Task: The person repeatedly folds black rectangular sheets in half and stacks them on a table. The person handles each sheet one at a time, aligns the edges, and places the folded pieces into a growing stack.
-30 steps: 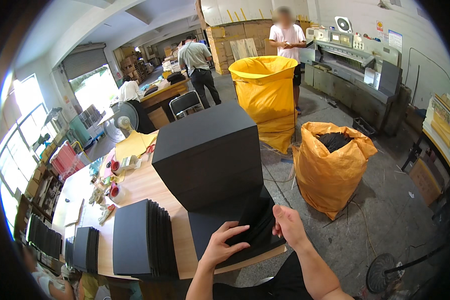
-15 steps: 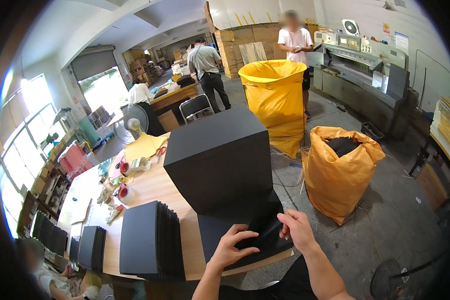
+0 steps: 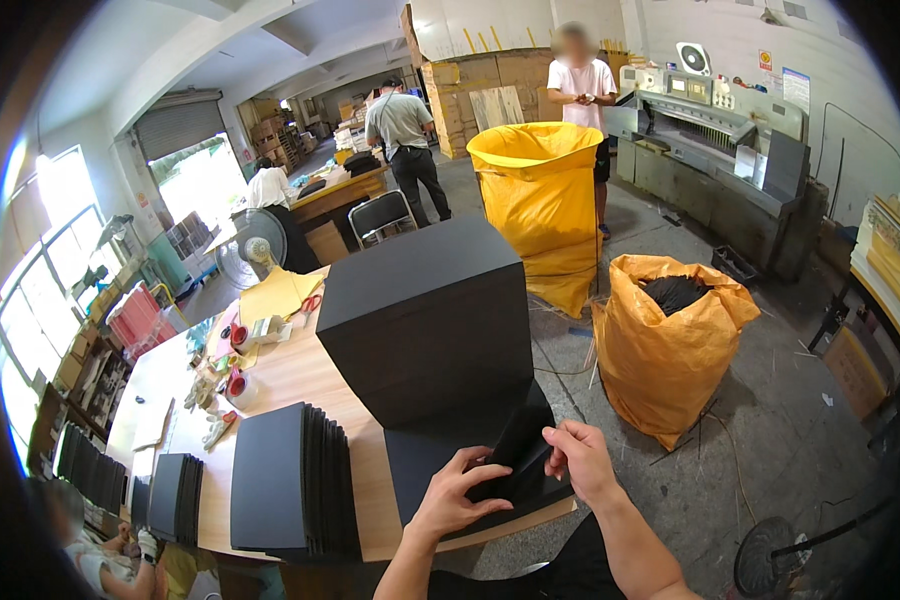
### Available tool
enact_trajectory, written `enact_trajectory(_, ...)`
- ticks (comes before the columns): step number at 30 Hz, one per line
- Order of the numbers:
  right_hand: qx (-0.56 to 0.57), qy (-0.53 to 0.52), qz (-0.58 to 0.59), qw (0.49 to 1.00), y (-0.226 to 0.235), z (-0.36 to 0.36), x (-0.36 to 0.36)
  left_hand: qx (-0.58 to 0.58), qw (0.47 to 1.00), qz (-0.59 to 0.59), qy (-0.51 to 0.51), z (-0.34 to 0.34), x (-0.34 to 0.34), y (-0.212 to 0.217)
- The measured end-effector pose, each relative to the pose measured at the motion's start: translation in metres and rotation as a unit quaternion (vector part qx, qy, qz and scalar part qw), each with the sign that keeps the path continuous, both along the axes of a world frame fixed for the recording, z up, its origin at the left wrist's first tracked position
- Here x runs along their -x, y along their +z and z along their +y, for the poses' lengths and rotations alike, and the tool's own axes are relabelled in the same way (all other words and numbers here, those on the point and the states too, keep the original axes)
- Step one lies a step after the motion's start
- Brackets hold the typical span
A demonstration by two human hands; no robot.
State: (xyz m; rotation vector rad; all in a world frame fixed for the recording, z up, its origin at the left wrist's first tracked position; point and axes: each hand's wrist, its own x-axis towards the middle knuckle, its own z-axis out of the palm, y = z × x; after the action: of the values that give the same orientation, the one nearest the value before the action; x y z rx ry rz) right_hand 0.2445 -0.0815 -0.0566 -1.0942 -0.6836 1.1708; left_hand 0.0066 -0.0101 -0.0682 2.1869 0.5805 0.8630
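Observation:
A black sheet (image 3: 435, 462) lies at the table's front edge, with a narrow raised flap (image 3: 518, 440) along its right side. My right hand (image 3: 580, 465) is closed in a pinch at the flap's right edge. Across from it, my left hand (image 3: 460, 495) rests on the sheet with thumb and fingers spread, the fingertips against the base of the flap. Just behind the sheet rises a tall black block-like stack (image 3: 430, 330) with a smooth top. Whether the sheet is single or layered cannot be seen.
Left on the wooden table (image 3: 370, 470) stand a black board stack (image 3: 285, 480) and a smaller one (image 3: 175, 497). Red-handled scissors (image 3: 311, 303) and tape rolls (image 3: 238, 385) lie farther back. An orange sack (image 3: 670, 350) and a yellow sack (image 3: 540, 210) stand beyond. Several people are around.
The flap between my hands stands higher and shows more clearly. My hands keep nearly the same place on the sheet. The whole view has shifted slightly.

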Motion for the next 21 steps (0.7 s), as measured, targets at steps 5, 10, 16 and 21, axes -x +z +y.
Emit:
enact_trajectory(5, -0.016, -0.035, -0.089, 0.995, -0.003, -0.004, -0.003, 0.025, 1.0, -0.012, 0.011, 0.003, 0.003, -0.004)
enact_trajectory(10, -0.155, -0.176, -0.576, 0.783, -0.024, -0.041, 0.009, 0.036, 0.999, -0.026, 0.011, 0.002, 0.002, -0.002)
enact_trajectory(16, -0.082, 0.186, -0.649, 0.733, -0.059, -0.055, 0.016, -0.249, 0.951, 0.172, -0.058, -0.009, -0.009, 0.01)
enact_trajectory(21, -0.171, 0.067, -0.643, 0.743, -0.069, -0.057, 0.027, -0.356, 0.913, 0.181, 0.085, -0.058, 0.026, 0.027)
